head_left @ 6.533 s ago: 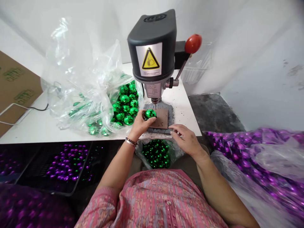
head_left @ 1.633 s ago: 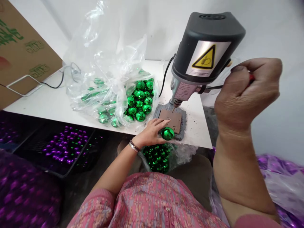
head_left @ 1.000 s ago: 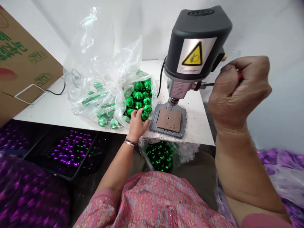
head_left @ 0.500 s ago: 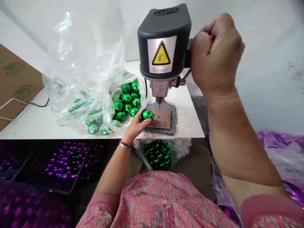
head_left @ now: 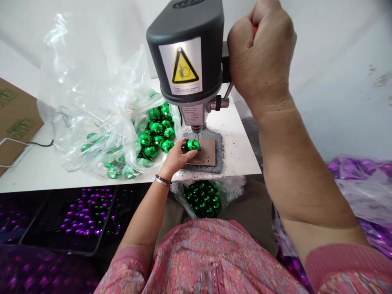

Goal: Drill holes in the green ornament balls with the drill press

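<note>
My left hand [head_left: 177,157] pinches a shiny green faceted ball [head_left: 192,145] between thumb and fingers. The ball sits over a brown board [head_left: 206,153] on the grey base [head_left: 218,149] of a small bench drill press [head_left: 186,57]. Its thin drill bit [head_left: 198,137] points down right at the ball's upper right side; whether it touches, I cannot tell. High on the right, my right hand [head_left: 263,53] is wrapped round the drill press's feed handle, of which only a bit of red [head_left: 255,31] shows between the fingers.
Left of the drill, a clear plastic bag [head_left: 92,106] spills several green balls [head_left: 156,128] onto the white table [head_left: 36,173]. A cardboard box [head_left: 18,118] stands far left. Below the table edge are a bag of green balls [head_left: 202,198] and a black crate [head_left: 61,220] with purple balls.
My left hand has brought the green ball rightward over the board, under the drill bit. My right hand stays on the handle. The view has shifted, so the drill appears further left.
</note>
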A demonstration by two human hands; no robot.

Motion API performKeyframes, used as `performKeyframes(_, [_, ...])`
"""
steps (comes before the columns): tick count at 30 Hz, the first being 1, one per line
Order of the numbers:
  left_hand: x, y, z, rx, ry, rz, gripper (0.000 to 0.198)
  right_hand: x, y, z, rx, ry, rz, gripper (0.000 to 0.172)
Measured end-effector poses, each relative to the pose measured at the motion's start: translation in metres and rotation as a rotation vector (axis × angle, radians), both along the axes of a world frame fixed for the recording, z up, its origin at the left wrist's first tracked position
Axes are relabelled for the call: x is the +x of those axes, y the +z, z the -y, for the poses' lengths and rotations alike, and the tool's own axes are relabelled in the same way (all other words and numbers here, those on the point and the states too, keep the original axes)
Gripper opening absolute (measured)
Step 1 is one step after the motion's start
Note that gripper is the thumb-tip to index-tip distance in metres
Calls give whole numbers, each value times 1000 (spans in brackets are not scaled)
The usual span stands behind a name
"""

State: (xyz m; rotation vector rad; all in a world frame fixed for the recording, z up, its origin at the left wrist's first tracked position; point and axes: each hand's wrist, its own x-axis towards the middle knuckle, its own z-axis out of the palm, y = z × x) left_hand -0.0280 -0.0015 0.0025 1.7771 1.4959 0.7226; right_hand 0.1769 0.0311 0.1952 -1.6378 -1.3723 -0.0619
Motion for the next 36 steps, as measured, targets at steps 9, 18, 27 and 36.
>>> performKeyframes(9, [16,6,-6,124,-83,-237,56,-1,0,1,9,8,-13,29])
performKeyframes(18, [24,1,-16,155,-179,-274,64,1,0,2,30,32,-5,30])
performKeyframes(27, [23,-5,-12,99,-143,-171,68,1,-21,33,269,99,136,26])
performKeyframes(36, [22,-8,-13,133,-148,-162,70,6,-76,75,394,94,417,27])
